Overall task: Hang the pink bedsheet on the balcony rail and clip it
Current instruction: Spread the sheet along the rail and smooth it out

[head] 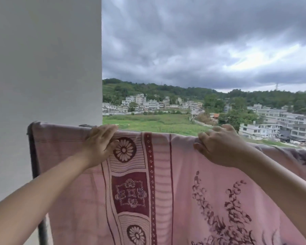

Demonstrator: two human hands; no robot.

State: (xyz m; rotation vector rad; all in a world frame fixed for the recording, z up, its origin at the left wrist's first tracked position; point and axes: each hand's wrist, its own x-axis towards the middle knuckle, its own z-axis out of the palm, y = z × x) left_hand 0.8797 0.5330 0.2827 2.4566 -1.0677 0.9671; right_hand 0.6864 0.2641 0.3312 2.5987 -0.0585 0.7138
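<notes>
— What blocks the left? 
— A white wall (44, 68), just beside the rail (31, 149).
— And elsewhere? 
— Open air above the sheet (184, 183), between both hands and rightward.

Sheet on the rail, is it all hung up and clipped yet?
Hung, yes: the sheet is already draped over the rail. Right now the left hand and right hand grip its top edge along the rail. Clipping is still left: no clips show anywhere.
</notes>
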